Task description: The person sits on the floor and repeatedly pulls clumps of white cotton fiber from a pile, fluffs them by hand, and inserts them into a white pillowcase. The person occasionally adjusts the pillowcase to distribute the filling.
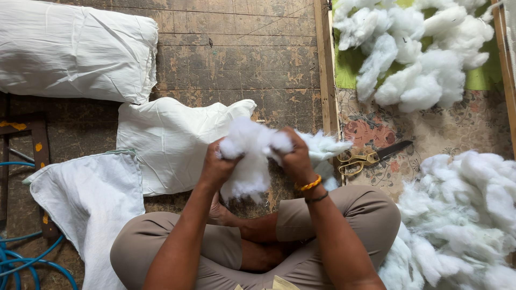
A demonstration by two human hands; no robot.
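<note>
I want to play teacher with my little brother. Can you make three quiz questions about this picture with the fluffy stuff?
1. True or false: both hands grip the same clump of white stuffing.
2. Which hand has bangles at its wrist: the left hand or the right hand?
3. Where do the scissors lie?
A. on the flowered cloth
B. on the filled white pillow
C. on the person's lap

Key:
1. True
2. The right hand
3. A
</note>
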